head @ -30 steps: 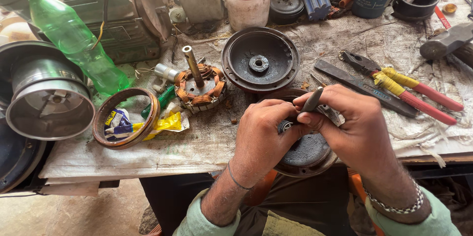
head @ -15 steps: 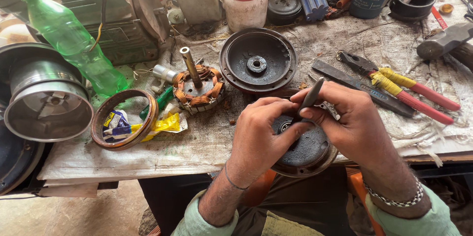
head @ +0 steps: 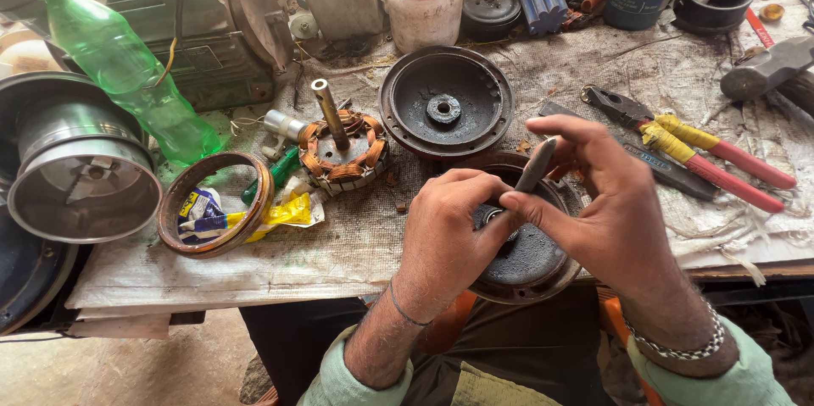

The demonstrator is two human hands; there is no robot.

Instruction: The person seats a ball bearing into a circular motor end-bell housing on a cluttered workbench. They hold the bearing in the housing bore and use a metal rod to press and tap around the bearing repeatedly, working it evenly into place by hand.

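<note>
The workbench [head: 356,245] is the biggest thing here, covered in a stained, frayed cloth. At my far left sits a shiny metal drum [head: 76,177], smooth and round, with a green plastic bottle [head: 127,75] leaning beside it. Further in lies a dark round motor cover [head: 445,101], dished and rusty, and next to it a copper-wound coil [head: 343,152] with a brass-coloured shaft standing upright from its middle.

The piece I am working on is the other round cover [head: 530,249], dark cast metal, gritty and greasy, resting at the near edge of the bench right under both hands. My left hand [head: 445,236] lies on its left side, fingers curled shut around the small bearing [head: 490,216] at its centre. My right hand [head: 615,203] comes in from the right, thumb and forefinger pinched closed on a thin grey metal rod [head: 536,164] (a punch, I think). Its long axis runs slanted, upper end tilted away to the right, lower tip pointing down-left at the bearing, which sits just below the fingers. The right hand is the nearer one to the rod; the left steadies the centre.

Off to the right lie 1 pair of pliers [head: 695,147] with red and yellow grips.
</note>
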